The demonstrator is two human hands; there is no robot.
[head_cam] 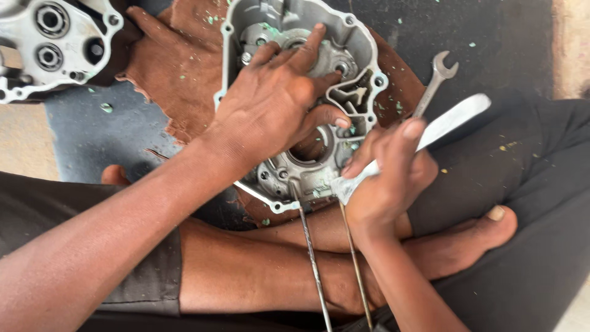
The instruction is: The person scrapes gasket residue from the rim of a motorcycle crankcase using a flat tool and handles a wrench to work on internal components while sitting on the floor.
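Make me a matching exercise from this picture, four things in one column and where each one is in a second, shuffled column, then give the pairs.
Things:
1. left hand
2. right hand
3. open-end wrench
4. second engine casing

Places:
A. lying on the dark mat, right of the engine case
B. top left corner of the view
C. pressed flat inside the open engine case
D. at the case's lower right edge, holding a flat metal scraper

Pairs: 1-C, 2-D, 3-A, 4-B
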